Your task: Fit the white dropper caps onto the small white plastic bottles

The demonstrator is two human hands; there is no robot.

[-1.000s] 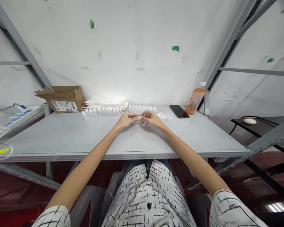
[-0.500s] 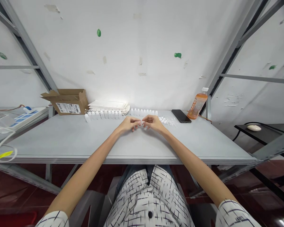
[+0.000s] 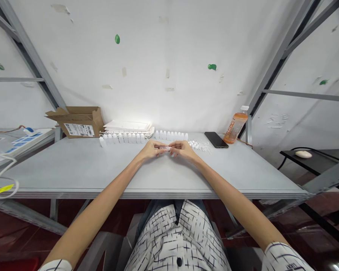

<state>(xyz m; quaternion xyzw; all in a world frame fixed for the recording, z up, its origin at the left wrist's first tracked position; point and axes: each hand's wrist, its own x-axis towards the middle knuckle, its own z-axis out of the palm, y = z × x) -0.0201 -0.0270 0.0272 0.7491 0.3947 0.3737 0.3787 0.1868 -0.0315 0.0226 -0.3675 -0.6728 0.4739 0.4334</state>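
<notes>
Just above the grey tabletop, my two hands meet fingertip to fingertip. Between them lies a small white plastic dropper bottle (image 3: 165, 148), held sideways and partly covered by fingers. My left hand (image 3: 151, 149) pinches one end of it. The fingers of my right hand (image 3: 183, 149) close on the other end; whether they also hold a small cap or tip is hidden. Behind my left hand runs a row of similar white bottles (image 3: 125, 138) with thin tips. A second row of white bottles (image 3: 169, 135) stands behind my right hand. Small white loose parts (image 3: 199, 145) are scattered to its right.
An open cardboard box (image 3: 80, 124) and a stack of white papers (image 3: 128, 126) stand along the wall. At right are a black phone (image 3: 216, 139) and an orange drink bottle (image 3: 236, 125). A power strip (image 3: 28, 139) lies far left. Metal posts frame the table (image 3: 169, 177).
The small bottle now shows more between my fingertips, lying sideways. My hands have shifted only slightly, and the camera view has moved a little.
</notes>
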